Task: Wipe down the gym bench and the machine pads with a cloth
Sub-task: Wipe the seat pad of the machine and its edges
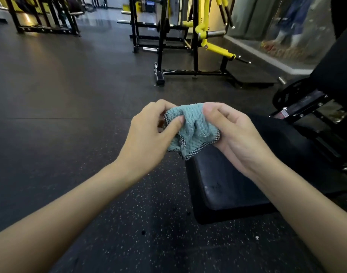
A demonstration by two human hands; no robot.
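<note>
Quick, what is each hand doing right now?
Left hand: closed, pinching the teal cloth between thumb and fingers.
Right hand: closed, gripping the same cloth at its other side.
</note>
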